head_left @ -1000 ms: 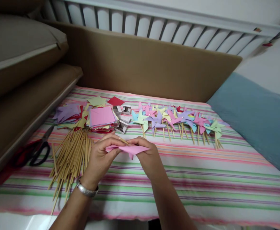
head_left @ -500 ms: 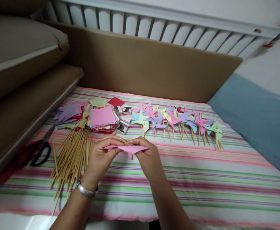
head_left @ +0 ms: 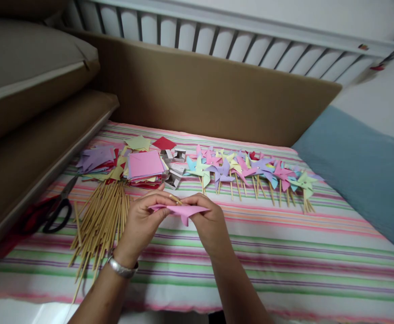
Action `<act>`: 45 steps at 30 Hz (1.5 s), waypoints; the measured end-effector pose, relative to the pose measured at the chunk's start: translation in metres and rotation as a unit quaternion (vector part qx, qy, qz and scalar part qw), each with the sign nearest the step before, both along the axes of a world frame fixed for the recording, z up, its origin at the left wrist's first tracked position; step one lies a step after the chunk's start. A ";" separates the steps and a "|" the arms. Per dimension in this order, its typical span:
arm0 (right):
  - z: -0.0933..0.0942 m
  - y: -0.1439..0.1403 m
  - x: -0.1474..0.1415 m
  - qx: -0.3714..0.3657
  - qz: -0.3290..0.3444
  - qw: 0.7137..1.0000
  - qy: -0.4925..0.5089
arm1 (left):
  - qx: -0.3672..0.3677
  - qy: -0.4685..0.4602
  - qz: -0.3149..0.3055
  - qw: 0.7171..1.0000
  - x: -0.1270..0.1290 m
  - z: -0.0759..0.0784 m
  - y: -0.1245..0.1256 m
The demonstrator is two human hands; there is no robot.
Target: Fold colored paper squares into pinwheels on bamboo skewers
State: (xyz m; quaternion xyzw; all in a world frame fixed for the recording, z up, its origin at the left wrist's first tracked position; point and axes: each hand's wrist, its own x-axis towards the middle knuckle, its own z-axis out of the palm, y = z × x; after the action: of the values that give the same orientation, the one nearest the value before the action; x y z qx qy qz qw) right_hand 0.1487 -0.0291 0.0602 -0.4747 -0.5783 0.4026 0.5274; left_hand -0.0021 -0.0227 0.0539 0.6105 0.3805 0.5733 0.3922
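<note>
A pink paper pinwheel (head_left: 185, 211) is held between both hands above the striped cloth, seen nearly edge-on with one blade hanging down. My left hand (head_left: 149, 215) is closed on its left side, thumb below and fingers above. On the right side, my right hand (head_left: 205, 216) grips it, with those fingertips partly hidden behind the paper. The end of a thin wooden stick (head_left: 175, 199) shows between the fingers at the back of the pinwheel; the rest of the stick is out of sight.
Wooden sticks (head_left: 99, 220) lie piled at left, beside black-handled scissors (head_left: 60, 209). Behind them are stacked paper squares (head_left: 145, 165), cut purple paper (head_left: 97, 158) and small open boxes (head_left: 173, 179). Finished pinwheels (head_left: 222, 172) lie in a row at right. A brown board (head_left: 197, 90) stands along the back.
Both hands stay almost in place on the pink pinwheel. The end of the stick shows slightly more above it, and the view has shifted a little.
</note>
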 end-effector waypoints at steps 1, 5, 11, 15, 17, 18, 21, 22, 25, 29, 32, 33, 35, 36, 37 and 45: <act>0.000 0.000 0.000 0.001 0.000 1.000 -0.001 | -0.001 0.001 0.000 1.000 0.000 0.000 0.000; -0.003 0.001 0.001 0.005 0.002 1.000 -0.001 | 0.002 -0.002 -0.001 1.000 0.000 0.001 0.000; -0.003 0.000 0.000 -0.003 0.004 1.000 0.000 | -0.006 0.002 -0.004 1.000 -0.001 -0.001 0.000; -0.002 -0.002 -0.004 -0.005 -0.009 1.000 -0.004 | 0.001 0.000 -0.002 1.000 -0.002 -0.001 -0.001; -0.002 -0.002 -0.005 -0.004 -0.017 1.000 -0.001 | -0.001 0.003 -0.004 1.000 -0.002 0.000 -0.001; -0.003 -0.002 -0.005 -0.006 -0.020 1.000 0.002 | -0.003 0.004 -0.005 1.000 -0.001 0.000 -0.001; -0.005 -0.002 -0.004 -0.019 -0.023 0.999 0.016 | -0.006 0.000 -0.006 1.000 0.000 0.001 0.000; -0.005 -0.002 -0.004 -0.024 -0.022 0.999 0.022 | -0.006 -0.002 -0.007 1.000 0.000 0.001 0.000; -0.004 -0.002 -0.004 -0.031 -0.017 0.999 0.035 | -0.006 -0.006 -0.012 1.000 0.000 0.001 0.000; 0.000 -0.002 -0.004 -0.025 -0.018 0.999 0.024 | -0.006 -0.002 -0.012 1.000 -0.001 0.000 0.000; 0.001 -0.002 -0.004 -0.018 -0.020 0.999 0.023 | -0.004 0.003 -0.013 1.000 0.000 0.000 0.000; 0.001 -0.002 -0.003 -0.017 -0.020 0.999 0.024 | -0.003 0.004 -0.014 1.000 0.000 0.000 0.000; 0.001 -0.002 -0.003 -0.015 -0.020 0.999 0.024 | 0.000 0.006 -0.012 1.000 0.000 0.001 0.000; 0.001 -0.002 -0.003 -0.015 -0.021 0.999 0.024 | 0.000 0.008 -0.011 1.000 0.000 0.001 0.000; 0.001 -0.002 -0.004 -0.014 -0.021 0.999 0.024 | -0.002 0.009 -0.011 1.000 0.000 0.001 0.000; 0.000 -0.002 -0.004 -0.014 -0.015 1.000 0.019 | -0.008 0.017 -0.005 1.000 0.000 0.002 -0.002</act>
State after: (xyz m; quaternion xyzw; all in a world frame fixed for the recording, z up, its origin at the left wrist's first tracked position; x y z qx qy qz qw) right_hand 0.1443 -0.0316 0.0597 -0.4828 -0.5552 0.4113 0.5380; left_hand -0.0018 -0.0250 0.0562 0.6188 0.3884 0.5580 0.3936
